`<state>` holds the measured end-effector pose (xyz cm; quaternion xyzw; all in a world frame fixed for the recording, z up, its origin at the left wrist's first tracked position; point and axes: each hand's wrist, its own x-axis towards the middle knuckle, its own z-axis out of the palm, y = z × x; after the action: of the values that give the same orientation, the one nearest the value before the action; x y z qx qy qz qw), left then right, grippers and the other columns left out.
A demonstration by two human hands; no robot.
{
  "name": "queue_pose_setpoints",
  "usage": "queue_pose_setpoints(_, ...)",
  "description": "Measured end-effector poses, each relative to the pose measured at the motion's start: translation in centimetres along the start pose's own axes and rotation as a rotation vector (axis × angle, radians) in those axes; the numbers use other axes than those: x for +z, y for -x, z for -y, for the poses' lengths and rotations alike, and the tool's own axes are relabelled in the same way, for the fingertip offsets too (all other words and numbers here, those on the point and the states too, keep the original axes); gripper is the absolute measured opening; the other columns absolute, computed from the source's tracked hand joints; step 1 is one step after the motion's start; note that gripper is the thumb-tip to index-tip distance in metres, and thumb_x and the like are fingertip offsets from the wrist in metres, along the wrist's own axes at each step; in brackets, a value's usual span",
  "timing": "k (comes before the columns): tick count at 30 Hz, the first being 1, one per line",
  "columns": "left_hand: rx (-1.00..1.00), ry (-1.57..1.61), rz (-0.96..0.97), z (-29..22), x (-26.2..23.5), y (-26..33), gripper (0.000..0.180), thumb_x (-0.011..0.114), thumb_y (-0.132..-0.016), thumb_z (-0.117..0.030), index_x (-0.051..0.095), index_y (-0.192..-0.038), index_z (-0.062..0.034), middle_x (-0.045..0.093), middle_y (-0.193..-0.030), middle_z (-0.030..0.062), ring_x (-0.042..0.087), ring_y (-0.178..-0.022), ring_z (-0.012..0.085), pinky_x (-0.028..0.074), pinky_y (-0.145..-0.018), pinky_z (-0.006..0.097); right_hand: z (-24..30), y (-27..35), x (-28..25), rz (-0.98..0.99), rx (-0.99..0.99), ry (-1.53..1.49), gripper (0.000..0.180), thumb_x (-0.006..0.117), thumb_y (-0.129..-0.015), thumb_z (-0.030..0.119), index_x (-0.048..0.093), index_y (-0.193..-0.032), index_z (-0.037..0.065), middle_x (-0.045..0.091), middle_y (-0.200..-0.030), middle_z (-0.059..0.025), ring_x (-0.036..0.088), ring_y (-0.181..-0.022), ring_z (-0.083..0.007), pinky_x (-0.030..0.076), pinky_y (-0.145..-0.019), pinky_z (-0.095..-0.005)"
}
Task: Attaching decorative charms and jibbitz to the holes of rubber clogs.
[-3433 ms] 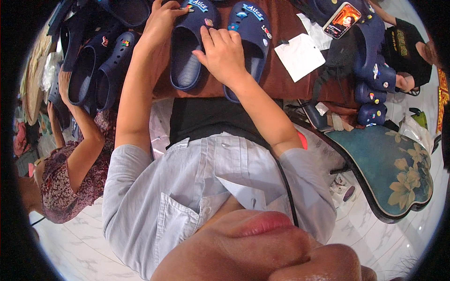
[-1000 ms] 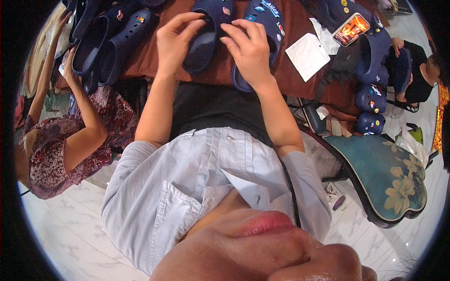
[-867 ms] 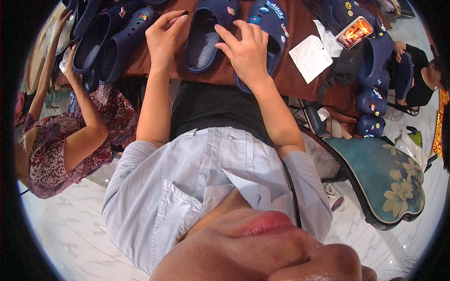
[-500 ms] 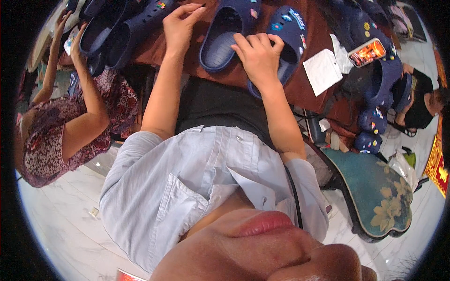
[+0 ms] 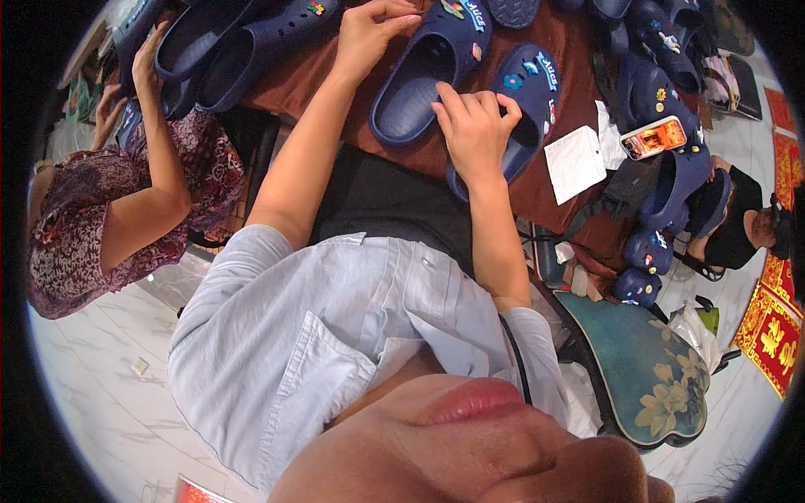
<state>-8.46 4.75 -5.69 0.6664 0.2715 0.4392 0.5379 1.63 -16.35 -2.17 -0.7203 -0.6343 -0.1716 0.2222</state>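
Observation:
Two navy clogs lie side by side on the brown cloth of the table, toes away from me. The left clog carries charms and a lettered piece near its toe; the right clog has a blue flower and other charms. My left hand is at the left edge of the left clog, thumb and fingertips pinched together; anything between them is too small to make out. Between the two clogs hovers my right hand, fingers bent and apart, holding nothing I can see. Its fingertips are by the left clog's inner rim.
Right of the clogs lie a white paper card and a lit phone. More navy clogs crowd the left and right sides. A person in a patterned top sits at left, another in black at right. A teal floral chair stands nearby.
My left hand has moved right, up against the left clog's edge, with its fingertips now pinched. My right hand stays between the clogs. The whole view has shifted slightly.

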Motion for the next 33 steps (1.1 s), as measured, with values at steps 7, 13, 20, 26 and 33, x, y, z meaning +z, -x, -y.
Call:
queue_pose_setpoints(7,0.159,-0.104,0.126,-1.0,1.4,-1.2,0.01,0.073,-0.083,-0.001,0.073,-0.092,0.004,0.071,-0.098,0.0119,0.068,-0.093,0.0208,0.053,-0.081,0.03,0.0,0.0,0.0,-0.001,0.002,-0.012,0.025,0.071,-0.085,0.03,0.068,-0.107,0.019,0.062,-0.076,0.0011,0.057,-0.084,-0.0174,0.031,-0.092,-0.0407)
queue_pose_setpoints(13,0.248,-0.243,0.191,-2.6,1.0,-0.9,0.013,0.071,-0.081,0.002,0.073,-0.094,0.0015,0.071,-0.099,0.0134,0.069,-0.094,0.025,0.052,-0.085,0.033,-0.1,0.0,0.2,0.001,0.006,-0.016,0.025,0.071,-0.085,0.029,0.068,-0.107,0.019,0.062,-0.076,0.001,0.057,-0.084,-0.0176,0.031,-0.093,-0.0406)
queue_pose_setpoints(20,0.601,-0.503,0.172,-2.9,0.8,-1.0,0.019,0.069,-0.078,0.006,0.073,-0.096,-0.0006,0.07,-0.101,0.0147,0.068,-0.093,0.0331,0.055,-0.081,0.035,-0.1,0.1,0.2,-0.01,0.004,-0.027,0.025,0.072,-0.084,0.029,0.069,-0.107,0.02,0.062,-0.077,0.0018,0.058,-0.085,-0.0172,0.031,-0.093,-0.0407)
queue_pose_setpoints(26,0.652,-0.565,0.086,-1.8,0.9,-0.4,0.021,0.071,-0.083,0.0,0.074,-0.103,-0.0058,0.072,-0.103,0.0106,0.072,-0.093,0.027,0.057,-0.079,0.032,0.0,0.1,0.3,-0.039,0.008,-0.029,0.025,0.073,-0.082,0.029,0.069,-0.105,0.02,0.062,-0.076,0.0022,0.058,-0.087,-0.0177,0.032,-0.093,-0.0412)
queue_pose_setpoints(33,0.476,-0.504,0.205,-2.7,0.4,-0.4,0.023,0.069,-0.086,0.002,0.072,-0.108,-0.0039,0.072,-0.11,0.0109,0.072,-0.098,0.0248,0.056,-0.083,0.03,0.0,0.3,0.5,-0.068,0.009,-0.017,0.025,0.074,-0.081,0.031,0.068,-0.103,0.019,0.06,-0.073,0.0022,0.058,-0.085,-0.0178,0.032,-0.093,-0.0415)
